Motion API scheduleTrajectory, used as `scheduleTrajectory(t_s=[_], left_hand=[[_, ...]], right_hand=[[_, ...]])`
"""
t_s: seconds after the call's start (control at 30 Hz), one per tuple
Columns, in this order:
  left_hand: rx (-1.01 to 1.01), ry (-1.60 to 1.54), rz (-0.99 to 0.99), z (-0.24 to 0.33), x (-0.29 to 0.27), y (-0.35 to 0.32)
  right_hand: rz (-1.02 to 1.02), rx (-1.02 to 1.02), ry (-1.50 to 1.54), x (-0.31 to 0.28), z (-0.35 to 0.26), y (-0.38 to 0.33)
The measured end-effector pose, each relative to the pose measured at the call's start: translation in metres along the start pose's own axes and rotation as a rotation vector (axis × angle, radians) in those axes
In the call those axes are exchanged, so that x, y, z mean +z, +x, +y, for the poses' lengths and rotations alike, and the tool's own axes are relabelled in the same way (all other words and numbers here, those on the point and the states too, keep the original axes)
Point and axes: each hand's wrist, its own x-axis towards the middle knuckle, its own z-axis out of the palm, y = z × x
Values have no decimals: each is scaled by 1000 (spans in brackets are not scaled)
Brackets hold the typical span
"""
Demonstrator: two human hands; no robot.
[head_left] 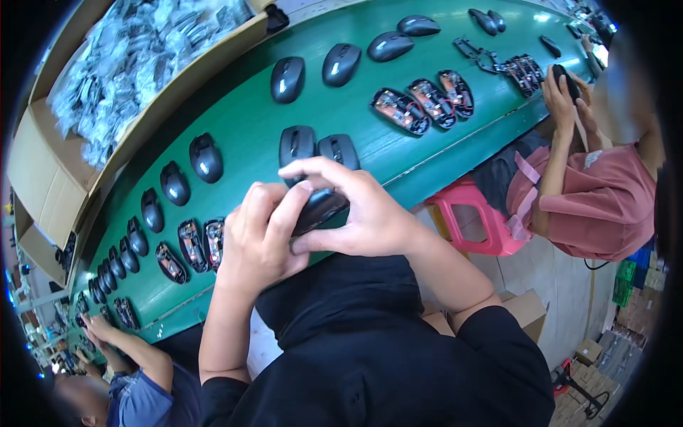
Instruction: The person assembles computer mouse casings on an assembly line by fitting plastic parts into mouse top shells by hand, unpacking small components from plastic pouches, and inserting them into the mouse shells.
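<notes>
Both my hands grip one dark computer mouse (324,208) above the near edge of the green bench. My left hand (260,231) presses on its left side, fingers bent over it. My right hand (363,213) wraps it from the right, with the forefinger arched across the far end and the thumb along the near side. Just beyond my fingers, two mouse top shells (297,144) lie side by side on the bench. Left of my left hand are several opened mouse bases (191,244) with bare circuit boards. My fingers hide part of the held mouse.
Closed grey mice (287,80) line the green bench (249,135), with opened bases (400,112) at right. A cardboard box (142,121) of plastic-wrapped parts stands along the far left. Co-workers sit either side, the right one holding a mouse (567,83). A pink stool (480,220) stands at right.
</notes>
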Motion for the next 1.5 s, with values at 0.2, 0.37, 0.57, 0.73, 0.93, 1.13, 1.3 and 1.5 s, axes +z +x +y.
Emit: scheduleTrajectory(t_s=[0.2, 0.37, 0.57, 0.73, 0.93, 1.13, 1.3, 1.5], left_hand=[[-546, 410, -84, -55, -9, -2], [-832, 532, -306, -93, 22, 16], [-875, 538, -402, -94, 29, 28], [-893, 623, -292, -102, -10, 11], [-1031, 554, -350, -128, -10, 5], [-1022, 508, -339, -145, -20, 5], [-914, 429, -109, -126, -31, 0], [-835, -200, -138, -44, -55, 9]], right_hand=[[706, 172, -445, -162, 39, 7], [769, 46, -1330, -322, 133, -21], [719, 112, -1360, -319, 157, -16], [700, -12, -1430, -329, 165, -16], [742, 253, -1255, -331, 139, -35], [688, 266, -1166, -284, 114, -35], [749, 12, -1169, -275, 96, -40], [668, -331, -769, -176, 28, -11]])
